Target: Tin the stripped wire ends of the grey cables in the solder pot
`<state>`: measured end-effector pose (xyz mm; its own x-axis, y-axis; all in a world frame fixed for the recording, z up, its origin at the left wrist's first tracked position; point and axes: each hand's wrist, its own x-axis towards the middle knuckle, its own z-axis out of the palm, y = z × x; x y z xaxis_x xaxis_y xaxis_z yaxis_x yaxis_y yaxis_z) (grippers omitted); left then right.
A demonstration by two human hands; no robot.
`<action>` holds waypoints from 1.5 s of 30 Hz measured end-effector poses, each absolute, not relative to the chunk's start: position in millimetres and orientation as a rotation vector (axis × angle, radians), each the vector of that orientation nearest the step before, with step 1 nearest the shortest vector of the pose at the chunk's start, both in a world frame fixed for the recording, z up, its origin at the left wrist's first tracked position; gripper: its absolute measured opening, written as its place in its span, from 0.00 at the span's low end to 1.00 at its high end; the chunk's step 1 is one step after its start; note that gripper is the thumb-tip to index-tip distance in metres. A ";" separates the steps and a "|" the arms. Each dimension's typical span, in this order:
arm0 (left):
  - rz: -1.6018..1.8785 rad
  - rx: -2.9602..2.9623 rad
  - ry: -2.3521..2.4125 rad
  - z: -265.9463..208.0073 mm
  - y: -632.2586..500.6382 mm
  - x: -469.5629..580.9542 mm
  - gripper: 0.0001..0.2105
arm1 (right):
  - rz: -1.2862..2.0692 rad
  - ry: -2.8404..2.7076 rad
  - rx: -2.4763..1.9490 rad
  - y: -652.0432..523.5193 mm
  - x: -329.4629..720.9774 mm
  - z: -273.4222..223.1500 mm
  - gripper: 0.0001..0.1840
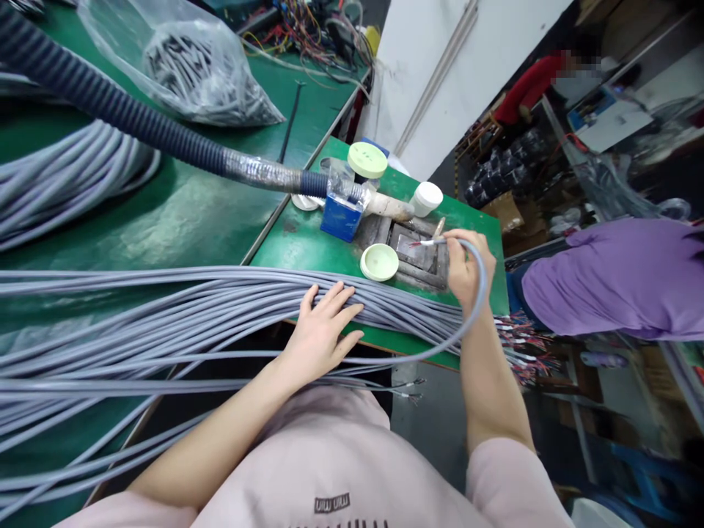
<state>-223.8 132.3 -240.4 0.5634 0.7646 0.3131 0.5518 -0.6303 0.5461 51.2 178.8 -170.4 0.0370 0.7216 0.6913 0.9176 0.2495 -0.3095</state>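
My right hand (468, 265) is closed on a grey cable (480, 293) near its stripped end. The bared wires (416, 243) of that end point left, above a dark square metal pot (415, 255) that looks like a solder pot. From the grip, the cable loops down and runs left past my left wrist. Fingers spread, my left hand (324, 319) lies flat on a thick bundle of grey cables (242, 293). Bundle ends with red, white and blue wires (528, 345) hang past the table's right edge. A pale green cup (379, 262) stands just left of the pot.
A dark corrugated hose (165, 136) crosses from the upper left to a nozzle beside the pot, near a blue box (342, 217). A white jar (427, 198) and green-lidded container (367, 160) stand behind. A bag of cable pieces (192, 73) lies farther back. A person in purple (610, 279) is at right.
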 end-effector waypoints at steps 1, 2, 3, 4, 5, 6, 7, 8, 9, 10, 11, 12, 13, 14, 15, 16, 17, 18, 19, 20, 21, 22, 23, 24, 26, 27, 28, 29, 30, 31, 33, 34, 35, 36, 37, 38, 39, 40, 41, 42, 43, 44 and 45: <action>0.779 2.376 1.064 -239.9 132.3 -223.6 0.17 | -0.288 -1.739 -1.466 162.7 41.0 -164.6 0.12; 0.823 2.322 1.061 -239.0 132.1 -223.1 0.16 | -0.256 -1.742 -1.414 146.8 31.0 -160.8 0.11; 0.885 2.246 1.055 -237.8 131.4 -222.1 0.14 | -0.233 -1.754 -1.337 131.5 21.7 -159.2 0.11; 0.956 2.148 1.041 -236.4 130.3 -220.5 0.13 | -0.226 -1.773 -1.250 117.3 13.4 -160.0 0.12; 1.017 2.022 1.011 -234.6 128.7 -218.4 0.12 | -0.216 -1.825 -1.187 104.6 6.4 -162.8 0.13; 1.057 1.868 0.965 -232.8 126.8 -215.7 0.12 | -0.216 -1.887 -1.137 93.4 0.8 -167.5 0.16; 1.061 1.697 0.904 -230.9 124.6 -212.5 0.13 | -0.222 -1.950 -1.105 83.7 -3.7 -173.4 0.18; 1.031 1.525 0.832 -229.3 122.3 -209.0 0.14 | -0.234 -2.009 -1.091 75.4 -7.2 -180.2 0.20; 0.982 1.364 0.765 -228.2 120.1 -205.3 0.15 | -0.248 -2.055 -1.084 68.2 -9.8 -187.2 0.21; 0.929 1.227 0.711 -227.8 118.1 -201.7 0.16 | -0.262 -2.087 -1.077 62.1 -11.9 -194.1 0.21; 0.889 1.120 0.674 -228.1 116.3 -198.5 0.16 | -0.272 -2.106 -1.065 56.8 -13.5 -200.5 0.20; 0.866 1.044 0.652 -229.2 114.7 -195.8 0.16 | -0.274 -2.118 -1.053 52.2 -14.7 -206.2 0.19; 0.857 0.991 0.639 -230.9 113.3 -193.8 0.16 | -0.264 -2.127 -1.043 48.3 -15.6 -211.0 0.19; 0.859 0.954 0.633 -233.1 112.0 -192.5 0.15 | -0.250 -2.128 -1.036 44.8 -16.1 -215.1 0.19; 0.861 0.931 0.629 -235.5 110.9 -191.9 0.15 | -0.234 -2.125 -1.035 41.8 -16.4 -218.4 0.18; 0.858 0.923 0.624 -237.8 109.8 -191.8 0.15 | -0.219 -2.121 -1.038 39.1 -16.6 -221.1 0.19; 0.853 0.926 0.623 -239.7 108.8 -192.1 0.15 | -0.205 -2.118 -1.043 36.8 -16.6 -223.4 0.19; 0.847 0.935 0.622 -241.3 107.8 -192.6 0.15 | -0.194 -2.119 -1.044 34.6 -16.6 -225.4 0.19; 0.841 0.944 0.621 -242.4 106.9 -193.1 0.16 | -0.186 -2.118 -1.043 32.8 -16.6 -227.3 0.19; 0.837 0.950 0.620 -243.0 106.0 -193.6 0.16 | -0.180 -2.120 -1.042 31.1 -16.6 -229.0 0.19; 0.833 0.950 0.619 -243.4 105.1 -193.9 0.15 | -0.174 -2.121 -1.040 29.7 -16.6 -230.7 0.19; 0.832 0.947 0.617 -243.6 104.3 -194.0 0.15 | -0.171 -2.123 -1.037 28.6 -16.7 -232.2 0.18; 0.836 0.944 0.615 -243.7 103.6 -193.9 0.15 | -0.170 -2.126 -1.035 27.7 -16.8 -233.5 0.18; 0.842 0.946 0.613 -244.0 103.0 -193.8 0.14 | -0.170 -2.129 -1.036 27.0 -17.0 -234.5 0.18; 0.862 0.967 0.617 -245.2 101.9 -193.4 0.14 | -0.176 -2.129 -1.039 25.9 -17.6 -235.8 0.17; 0.869 0.983 0.622 -246.2 101.5 -193.3 0.14 | -0.178 -2.125 -1.043 25.4 -17.9 -236.1 0.17; 0.873 0.998 0.628 -247.3 101.1 -193.2 0.15 | -0.178 -2.120 -1.046 25.0 -18.1 -236.4 0.18; 0.873 1.009 0.632 -248.5 100.8 -193.2 0.15 | -0.174 -2.114 -1.050 24.5 -18.4 -236.6 0.18; 0.871 1.015 0.632 -249.7 100.6 -193.2 0.16 | -0.166 -2.110 -1.052 24.0 -18.6 -236.9 0.18; 0.868 1.018 0.627 -250.7 100.3 -193.4 0.16 | -0.157 -2.107 -1.050 23.5 -18.8 -237.3 0.19; 0.860 1.008 0.614 -252.3 99.8 -193.6 0.16 | -0.140 -2.103 -1.040 22.7 -19.2 -238.3 0.19; 0.855 0.998 0.606 -252.8 99.6 -193.6 0.16 | -0.137 -2.100 -1.035 22.4 -19.5 -238.8 0.19; 0.851 0.984 0.599 -253.1 99.3 -193.6 0.16 | -0.135 -2.095 -1.032 22.2 -19.9 -239.2 0.19; 0.847 0.971 0.593 -253.2 99.1 -193.5 0.17 | -0.134 -2.091 -1.029 22.1 -20.3 -239.5 0.19; 0.846 0.960 0.588 -253.2 98.9 -193.4 0.17 | -0.132 -2.085 -1.027 22.0 -20.7 -239.6 0.19; 0.849 0.956 0.584 -252.9 98.8 -193.2 0.17 | -0.130 -2.080 -1.024 22.0 -21.0 -239.6 0.19; 0.853 0.957 0.582 -252.5 98.7 -193.1 0.17 | -0.127 -2.080 -1.017 22.1 -21.3 -239.6 0.19; 0.861 0.962 0.580 -251.8 98.8 -193.0 0.17 | -0.124 -2.083 -1.009 22.3 -21.5 -239.5 0.19; 0.872 0.969 0.580 -250.8 99.1 -193.0 0.16 | -0.123 -2.089 -1.000 22.6 -21.6 -239.5 0.19; 0.887 0.979 0.582 -249.4 99.5 -193.1 0.16 | -0.121 -2.099 -0.994 23.1 -21.7 -239.6 0.19; 0.904 0.992 0.591 -247.6 100.0 -193.3 0.16 | -0.113 -2.108 -0.984 23.6 -21.7 -239.8 0.19; 0.921 1.010 0.606 -245.5 100.6 -193.6 0.15 | -0.093 -2.111 -0.972 24.2 -21.7 -240.2 0.20; 0.935 1.035 0.627 -243.1 101.1 -193.8 0.15 | -0.057 -2.101 -0.968 24.8 -21.9 -240.8 0.22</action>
<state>-193.8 101.1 -243.1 0.4808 0.8768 -0.0126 -0.3450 0.2023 0.9165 -21.9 24.8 -240.8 -0.3837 0.6184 0.6858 0.6549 0.7058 -0.2701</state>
